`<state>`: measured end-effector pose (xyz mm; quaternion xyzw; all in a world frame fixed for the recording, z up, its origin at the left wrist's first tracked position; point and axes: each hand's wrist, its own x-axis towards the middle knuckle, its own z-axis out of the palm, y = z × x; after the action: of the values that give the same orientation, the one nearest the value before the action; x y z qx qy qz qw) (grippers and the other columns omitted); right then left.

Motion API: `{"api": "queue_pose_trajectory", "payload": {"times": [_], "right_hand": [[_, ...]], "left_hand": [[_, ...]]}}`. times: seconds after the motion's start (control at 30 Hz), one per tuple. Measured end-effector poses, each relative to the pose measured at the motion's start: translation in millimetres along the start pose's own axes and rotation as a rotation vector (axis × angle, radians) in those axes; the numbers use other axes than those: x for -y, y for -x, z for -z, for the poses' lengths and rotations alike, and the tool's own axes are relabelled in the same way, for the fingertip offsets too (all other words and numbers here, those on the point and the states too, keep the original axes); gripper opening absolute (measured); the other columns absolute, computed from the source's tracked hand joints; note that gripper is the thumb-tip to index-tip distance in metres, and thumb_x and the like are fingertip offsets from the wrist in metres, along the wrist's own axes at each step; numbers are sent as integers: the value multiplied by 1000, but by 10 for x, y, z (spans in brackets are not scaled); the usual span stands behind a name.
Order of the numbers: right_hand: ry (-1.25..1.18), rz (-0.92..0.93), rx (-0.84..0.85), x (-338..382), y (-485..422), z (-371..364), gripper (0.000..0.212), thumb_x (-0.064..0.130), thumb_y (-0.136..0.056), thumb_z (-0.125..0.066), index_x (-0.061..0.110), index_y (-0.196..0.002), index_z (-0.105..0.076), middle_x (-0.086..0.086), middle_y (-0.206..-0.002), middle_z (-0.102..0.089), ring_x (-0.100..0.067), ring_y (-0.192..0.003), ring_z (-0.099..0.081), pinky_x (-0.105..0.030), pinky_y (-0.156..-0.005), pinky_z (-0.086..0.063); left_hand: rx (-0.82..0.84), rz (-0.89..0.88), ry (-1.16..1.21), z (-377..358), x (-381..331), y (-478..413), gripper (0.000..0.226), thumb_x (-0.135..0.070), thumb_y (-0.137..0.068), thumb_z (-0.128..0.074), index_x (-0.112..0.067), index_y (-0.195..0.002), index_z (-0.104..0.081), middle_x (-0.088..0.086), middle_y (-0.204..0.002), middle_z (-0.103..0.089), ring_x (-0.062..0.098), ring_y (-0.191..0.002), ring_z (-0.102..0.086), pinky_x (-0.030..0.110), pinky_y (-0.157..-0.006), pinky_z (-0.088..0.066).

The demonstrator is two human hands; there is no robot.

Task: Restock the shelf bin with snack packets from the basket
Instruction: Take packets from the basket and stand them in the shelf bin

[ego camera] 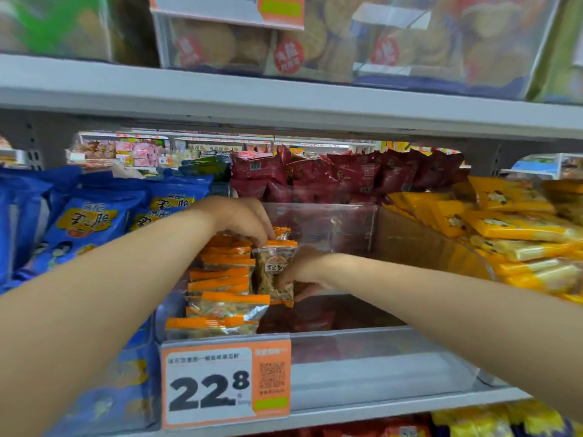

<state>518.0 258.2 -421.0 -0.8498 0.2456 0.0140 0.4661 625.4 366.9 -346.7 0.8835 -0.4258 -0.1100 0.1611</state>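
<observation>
**Item:** snack packet (273, 269), 1 in hand. Clear film pouch with orange seal bands top and bottom and pale shredded contents showing through. It stands upright in the shelf bin (362, 348), its left edge against the stack of packets (220, 279) already filling the bin's left side.

**Location:** middle shelf, clear-walled bin behind the price tag (225, 383). The bin's right part looks unfilled. Neighbours are blue bags (85, 222) to the left, red bags (347, 175) behind and yellow packs (511, 228) to the right.

**Hands:** the right hand (304, 269) pinches the packet's right edge, thumb in front and fingers behind. The left hand (243, 220) reaches over the stack with its fingers bent down onto the top seals. I cannot tell from here whether it pinches 1 of them or only steadies them.

**Handling, as judged:**
- Light, so 1 hand carries it easily.
- Soft and crinkly in the body, which gives under pressure. The contents look brittle, so a hard squeeze could crush them.
- The film is glossy and probably slippery. Stacked packets may slide or topple forward.
- Best hold is the flat orange seal band or a side seam, where the pouch is stiffest and nothing inside gets pressed.

**Placement note:** likely easiest slotted in upright beside the stack, with the other hand bracing the row.
</observation>
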Motion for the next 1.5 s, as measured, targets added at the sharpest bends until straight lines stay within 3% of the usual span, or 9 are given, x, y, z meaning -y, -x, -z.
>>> {"api": "queue_pose_trajectory", "payload": {"times": [0.17,0.3,0.47,0.57,0.93,1.13,1.3,1.4,1.5], "right_hand": [[198,55,-90,-7,28,-85,54,18,-79,-80,8,-125,-53,-11,-119,-64,-25,-102,-67,-28,-54,-59],[410,157,-150,-25,19,-170,38,33,-85,-73,7,-111,-63,-12,-99,-73,-25,-77,-73,-29,-59,-60],[47,175,-45,-120,12,-106,34,4,-81,-75,8,-112,-61,-13,-107,-68,-27,-90,-70,-36,-71,-61],[-94,155,34,-155,-13,-66,40,-7,-79,-73,3,-116,-61,-12,-109,-68,-23,-91,-66,-26,-64,-59],[153,191,148,-146,6,-20,40,-9,-85,-62,3,-124,-58,-17,-123,-62,-26,-104,-63,-33,-89,-55],[135,133,144,-159,0,59,52,-22,-81,-50,-5,-130,-53,-23,-131,-55,-27,-107,-60,-31,-79,-58],[260,64,71,-165,54,201,48,-15,-86,-52,-3,-133,-48,-18,-122,-55,-24,-97,-60,-35,-90,-55],[517,92,-29,-74,166,335,39,1,-90,-57,-1,-128,-52,-15,-100,-63,-21,-77,-63,-28,-70,-57],[748,240,-224,-1,400,469,30,12,-91,-57,2,-119,-61,-14,-110,-64,-27,-99,-64,-31,-78,-54]], "left_hand": [[2,-19,-78,-29,-42,17,27,-14,-76,-80,-28,-94,-68,-11,-98,-63,8,-99,-59,25,-86,-47],[-54,-29,-128,-41,-53,27,24,-6,-74,-80,-24,-84,-68,-14,-85,-59,8,-90,-57,24,-78,-44],[-84,-11,-152,-39,-76,38,21,-9,-76,-80,-25,-83,-69,-15,-79,-57,9,-87,-55,25,-77,-44],[-82,-9,-137,-32,-69,60,21,-7,-77,-78,-18,-94,-71,-12,-76,-56,5,-74,-52,20,-65,-42],[-93,3,-124,-28,-105,139,23,-6,-79,-75,-16,-99,-71,-12,-75,-55,1,-68,-50,16,-54,-37],[-105,11,-101,-25,-122,188,19,-6,-79,-74,-19,-91,-69,-11,-74,-55,1,-68,-49,16,-53,-36],[-163,-18,-49,-38,-161,273,13,-7,-81,-71,-18,-85,-69,-11,-74,-58,0,-67,-52,14,-52,-35],[-238,-66,39,-52,-245,379,10,-7,-81,-70,-16,-85,-68,-8,-75,-58,4,-70,-53,17,-54,-37],[-334,-108,101,-127,-411,506,6,-11,-80,-69,-13,-84,-67,-5,-77,-60,11,-75,-56,20,-59,-42]]}}
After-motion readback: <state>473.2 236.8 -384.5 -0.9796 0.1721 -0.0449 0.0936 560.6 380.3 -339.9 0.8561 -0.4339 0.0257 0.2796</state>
